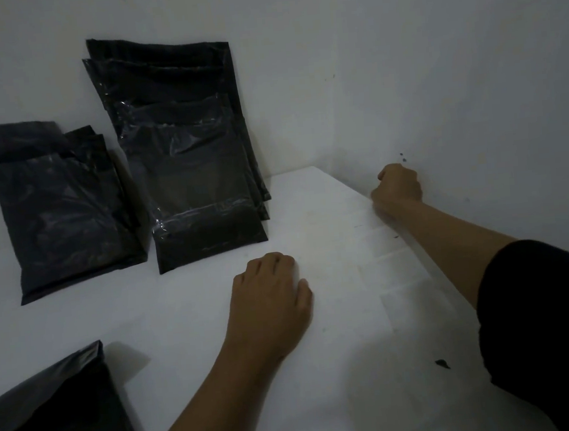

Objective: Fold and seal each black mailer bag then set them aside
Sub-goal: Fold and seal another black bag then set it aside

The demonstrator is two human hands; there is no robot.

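I have both hands on the white table (188, 313) with no bag in either one. My left hand (271, 294) rests knuckles-up in the middle of the bare surface, fingers curled under loosely and holding nothing, which I read as a bracing rest between bags. My right hand (397, 186) reaches far out to the table's right edge by the wall (469, 61), its fingers bunched tight; the light is dim there, so I cannot tell whether it pinches something small, though the pale strips (394, 267) lying in a row along that edge suggest that peeled seal liners are dropped there, out of the working area. The black mailer bags sit in three places, and the sorting looks deliberate: a tall stack (185, 155) leaning against the back wall, a smaller stack (63, 214) just to its left (both with folded tops, so probably the finished ones set aside), and one bag (56, 417) lying near me at the lower left, well apart from those, within easy reach of my left hand. I judge that near one is the likeliest next bag to fold and seal. A few dark specks (442, 363) lie on the table near my right sleeve (544, 330).
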